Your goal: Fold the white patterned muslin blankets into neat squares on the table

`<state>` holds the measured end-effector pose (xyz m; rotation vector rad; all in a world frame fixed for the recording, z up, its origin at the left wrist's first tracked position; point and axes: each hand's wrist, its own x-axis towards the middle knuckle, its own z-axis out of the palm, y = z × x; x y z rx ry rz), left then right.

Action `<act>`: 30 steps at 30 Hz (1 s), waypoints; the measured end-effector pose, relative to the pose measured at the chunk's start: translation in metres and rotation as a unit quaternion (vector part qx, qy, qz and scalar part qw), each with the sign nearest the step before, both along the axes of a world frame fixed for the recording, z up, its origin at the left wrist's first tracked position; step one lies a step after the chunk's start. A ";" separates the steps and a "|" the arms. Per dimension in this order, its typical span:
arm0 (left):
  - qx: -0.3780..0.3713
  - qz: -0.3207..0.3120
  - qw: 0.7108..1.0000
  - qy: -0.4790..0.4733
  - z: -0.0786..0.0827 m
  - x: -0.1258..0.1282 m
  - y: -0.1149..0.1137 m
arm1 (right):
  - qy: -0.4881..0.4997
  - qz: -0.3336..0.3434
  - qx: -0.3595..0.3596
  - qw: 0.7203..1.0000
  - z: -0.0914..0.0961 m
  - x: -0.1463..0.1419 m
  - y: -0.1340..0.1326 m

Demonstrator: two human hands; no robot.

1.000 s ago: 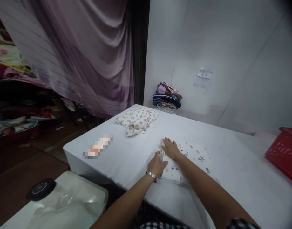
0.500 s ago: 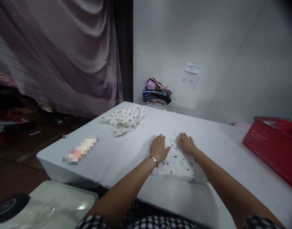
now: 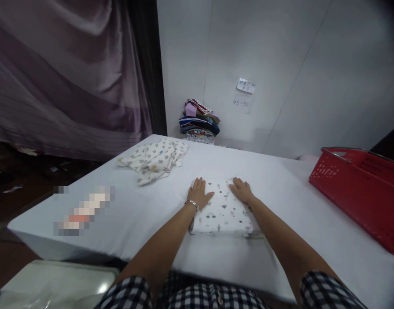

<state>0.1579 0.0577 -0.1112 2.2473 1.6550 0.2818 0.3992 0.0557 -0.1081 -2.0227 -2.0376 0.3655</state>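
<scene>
While both hands are pressing flat on the printed white fabric point(image 3: 227, 210), neither one's gripping: left hand point(image 3: 200, 194) has its palm down over the far left corner, thumb stuck out inward, and right hand point(image 3: 242, 190) is spread over the far right. The fabric's folded into a rough rectangle on the white-covered table point(image 3: 280, 180), close to the person's edge. My worry is uneven pressure: if one palm pushes harder, I reckon the layers skew. The near right corner already looks a bit loose. Also, that bracelet point(image 3: 192, 203) on the left wrist could snag the cloth if it drags across.
</scene>
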 end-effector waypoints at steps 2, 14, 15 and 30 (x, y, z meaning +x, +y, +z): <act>-0.027 0.003 1.000 -0.007 0.010 0.000 0.000 | 0.010 -0.014 0.004 1.000 0.012 0.007 -0.007; 0.041 -0.057 0.997 -0.023 -0.003 -0.017 -0.077 | 0.079 -0.032 0.035 0.996 -0.027 0.035 -0.134; 0.041 -0.058 0.997 -0.030 -0.004 -0.016 -0.076 | 0.104 -0.034 0.037 0.993 -0.027 0.036 -0.134; -0.133 0.181 0.954 -0.198 0.022 -0.032 -0.078 | 0.455 -0.266 -0.102 0.844 0.015 0.058 -0.136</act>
